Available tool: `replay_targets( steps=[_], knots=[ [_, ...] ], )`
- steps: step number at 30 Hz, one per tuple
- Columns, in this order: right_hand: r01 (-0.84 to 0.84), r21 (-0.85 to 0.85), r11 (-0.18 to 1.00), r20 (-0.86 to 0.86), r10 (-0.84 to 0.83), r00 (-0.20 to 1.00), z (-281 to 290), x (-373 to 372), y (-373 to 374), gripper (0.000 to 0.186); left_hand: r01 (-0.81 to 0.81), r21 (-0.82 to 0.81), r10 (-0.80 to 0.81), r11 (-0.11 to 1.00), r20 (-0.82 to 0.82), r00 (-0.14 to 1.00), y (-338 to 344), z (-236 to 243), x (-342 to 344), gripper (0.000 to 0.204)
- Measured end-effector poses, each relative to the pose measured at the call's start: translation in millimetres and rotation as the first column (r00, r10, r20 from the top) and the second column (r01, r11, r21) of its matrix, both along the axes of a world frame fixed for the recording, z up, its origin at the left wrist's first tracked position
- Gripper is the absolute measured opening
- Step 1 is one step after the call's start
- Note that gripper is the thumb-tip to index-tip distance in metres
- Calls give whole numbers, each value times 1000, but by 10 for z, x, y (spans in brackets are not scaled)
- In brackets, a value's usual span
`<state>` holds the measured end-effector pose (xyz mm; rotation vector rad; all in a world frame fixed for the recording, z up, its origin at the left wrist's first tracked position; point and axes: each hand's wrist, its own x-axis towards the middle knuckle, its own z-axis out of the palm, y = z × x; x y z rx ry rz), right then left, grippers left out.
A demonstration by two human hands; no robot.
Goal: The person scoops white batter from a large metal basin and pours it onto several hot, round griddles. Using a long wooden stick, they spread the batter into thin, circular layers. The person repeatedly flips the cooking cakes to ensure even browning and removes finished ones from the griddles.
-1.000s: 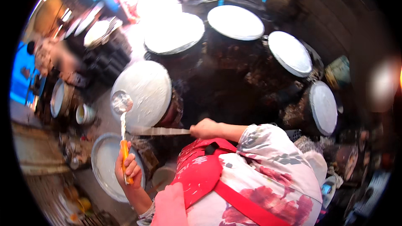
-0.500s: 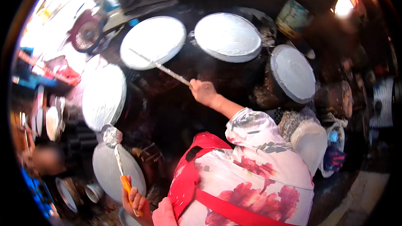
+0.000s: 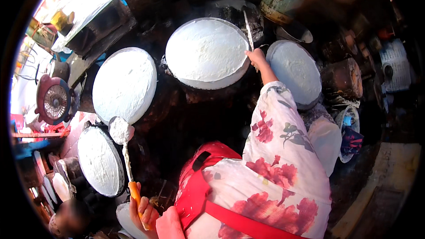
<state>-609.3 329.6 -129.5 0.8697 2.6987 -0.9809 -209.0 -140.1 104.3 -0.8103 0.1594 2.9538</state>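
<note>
My left hand (image 3: 144, 210) is closed around the orange handle of a ladle (image 3: 127, 157), whose bowl carries a thick white paste (image 3: 121, 131). The bowl hangs by the near edge of a round pan (image 3: 125, 84) spread with white. My right hand (image 3: 256, 59) grips a long thin stick (image 3: 249, 32), pale along its length and pointing away from me. It is beside the right rim of the large middle pan (image 3: 208, 52), which a rough white layer covers. To its right stands another round pan (image 3: 294, 73), greyer on top. A further white-covered pan (image 3: 101, 160) sits at left.
Behind the pans stands a worn metal tin (image 3: 280, 1). A small fan (image 3: 55, 102) is at far left, near a person (image 3: 71, 221) low in view. Rusty cylinders (image 3: 343, 79) and a pale round cover (image 3: 324, 139) crowd the right side.
The view has swung right, so the pans sit farther left. My right hand with the stick has moved from the left far pan to the right edge of the middle one.
</note>
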Motion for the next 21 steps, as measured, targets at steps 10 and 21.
replay_targets(
  steps=[10,21],
  knots=[
    [-122,150,981,-316,164,934,296,-154,-522,40,173,-32,-173,984,3,985,-250,-357,-201,46],
    [-269,-106,957,-715,115,690,997,-761,-1271,26,273,-76,-271,959,43,962,-478,-378,-63,43]
  ],
)
